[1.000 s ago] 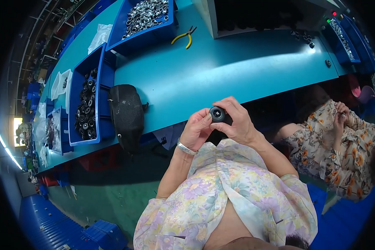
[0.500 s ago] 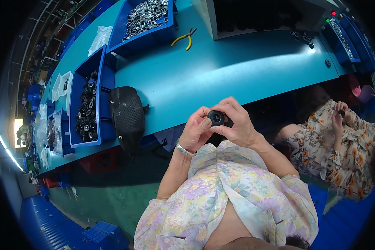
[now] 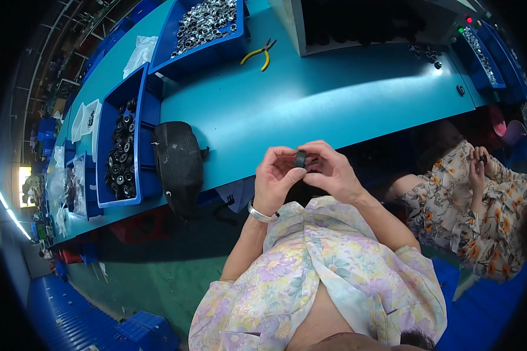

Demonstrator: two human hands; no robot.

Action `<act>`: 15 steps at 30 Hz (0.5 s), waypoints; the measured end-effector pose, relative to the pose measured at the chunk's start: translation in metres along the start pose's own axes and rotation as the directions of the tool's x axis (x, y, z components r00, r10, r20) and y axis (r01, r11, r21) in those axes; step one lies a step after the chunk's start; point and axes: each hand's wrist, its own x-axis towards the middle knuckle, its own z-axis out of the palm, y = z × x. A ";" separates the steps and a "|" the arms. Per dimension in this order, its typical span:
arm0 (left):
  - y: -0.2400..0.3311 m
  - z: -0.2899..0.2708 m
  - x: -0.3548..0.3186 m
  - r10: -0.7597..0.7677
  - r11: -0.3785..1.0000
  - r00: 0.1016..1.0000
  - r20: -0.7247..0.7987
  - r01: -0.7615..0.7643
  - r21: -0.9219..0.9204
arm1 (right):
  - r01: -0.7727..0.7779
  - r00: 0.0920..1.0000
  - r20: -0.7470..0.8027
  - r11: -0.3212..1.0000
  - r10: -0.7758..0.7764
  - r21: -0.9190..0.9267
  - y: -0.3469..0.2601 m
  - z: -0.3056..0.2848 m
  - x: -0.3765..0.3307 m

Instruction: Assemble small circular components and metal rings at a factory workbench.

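Between my two hands, just off the front edge of the table, is a small round black wheel-like part [image 3: 300, 159], now seen edge-on. The fingertips and thumb of my left hand [image 3: 276, 178] pinch it from the left. From the other side my right hand [image 3: 332, 172] grips it with thumb and fingers. Part of its far face is hidden by my fingers. A silver bracelet circles my left wrist. To the left of my hands, a black mesh bag [image 3: 180, 167] rests at the table's edge.
A blue bin [image 3: 149, 117] of black round parts stands at the left, with another blue bin [image 3: 208, 50] of shiny metal rings behind. Yellow-handled pliers [image 3: 266, 58] lie on the teal table [image 3: 310, 105]. A white-walled box [image 3: 295, 29] stands at the back. A person [image 3: 474, 210] sits at right.
The black part has turned from showing its round face to showing its edge. My hands have shifted their finger grip on it slightly. The neighbour's hands have moved a little.
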 end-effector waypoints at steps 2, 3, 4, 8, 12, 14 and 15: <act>0.000 0.000 -0.002 0.149 0.913 0.988 -0.037 -0.123 0.389 | -0.213 0.976 0.045 0.878 0.214 0.428 0.011 -0.003 -0.004; 0.001 0.000 -0.002 0.149 0.914 0.988 -0.041 -0.122 0.387 | -0.216 0.975 0.049 0.878 0.216 0.427 0.012 -0.003 -0.007; 0.004 0.002 -0.002 0.270 0.772 0.963 -0.014 -0.208 0.600 | -0.235 0.970 0.100 0.759 0.220 0.607 0.011 0.000 -0.008; 0.017 0.016 -0.002 0.400 0.465 0.907 0.133 -0.326 0.823 | -0.274 0.959 0.178 0.554 0.221 0.786 0.020 0.005 -0.015; 0.014 0.017 -0.004 0.409 0.460 0.902 0.140 -0.337 0.822 | -0.292 0.948 0.177 0.503 0.263 0.814 0.017 0.011 -0.016; 0.013 0.018 -0.005 0.404 0.466 0.905 0.133 -0.329 0.822 | -0.282 0.951 0.169 0.503 0.259 0.817 0.015 0.010 -0.016; 0.012 0.018 -0.005 0.398 0.470 0.908 0.127 -0.321 0.822 | -0.291 0.948 0.159 0.540 0.277 0.790 0.010 0.009 -0.016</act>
